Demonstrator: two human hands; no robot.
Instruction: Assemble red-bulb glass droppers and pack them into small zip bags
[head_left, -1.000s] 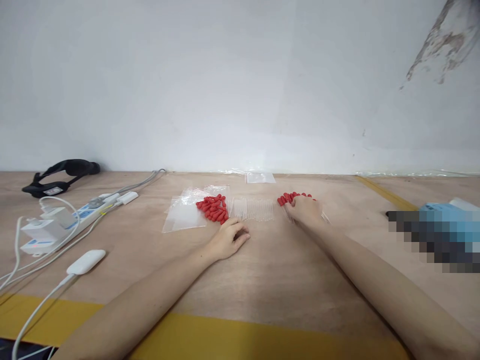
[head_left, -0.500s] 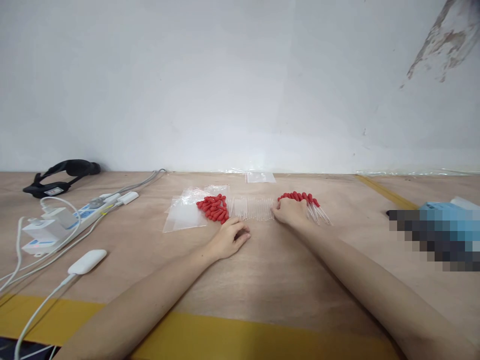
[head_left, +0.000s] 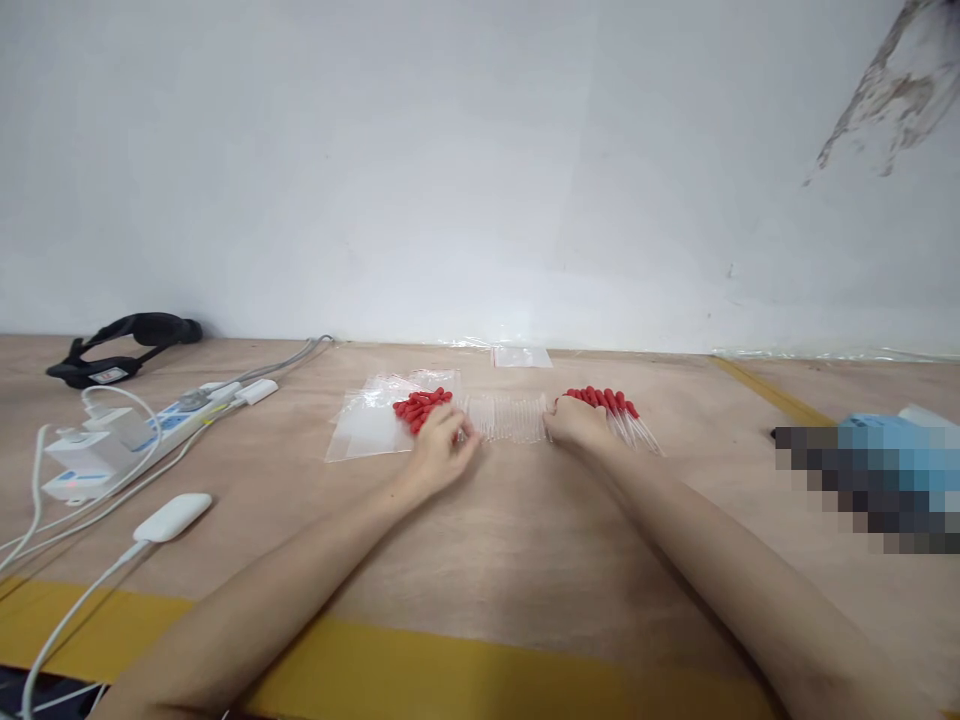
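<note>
A pile of red rubber bulbs (head_left: 420, 407) lies at the middle of the wooden table, partly on a clear plastic bag (head_left: 369, 428). To its right lies a row of clear glass tubes (head_left: 507, 417). Farther right is a fan of assembled droppers with red bulbs (head_left: 616, 412). My left hand (head_left: 441, 448) reaches onto the near edge of the red bulb pile, fingers curled; what they hold is hidden. My right hand (head_left: 574, 425) rests with curled fingers at the right end of the clear tubes, beside the assembled droppers.
A white power strip (head_left: 142, 437) with chargers and cables lies at the left, a white adapter (head_left: 172, 517) nearer me. A black strap device (head_left: 124, 344) sits far left by the wall. A small clear bag (head_left: 520, 356) lies by the wall. A blurred blue object (head_left: 877, 472) is at the right.
My left hand moved forward from the bare table onto the red bulb pile. My right hand shifted left from the assembled droppers to the end of the clear tubes.
</note>
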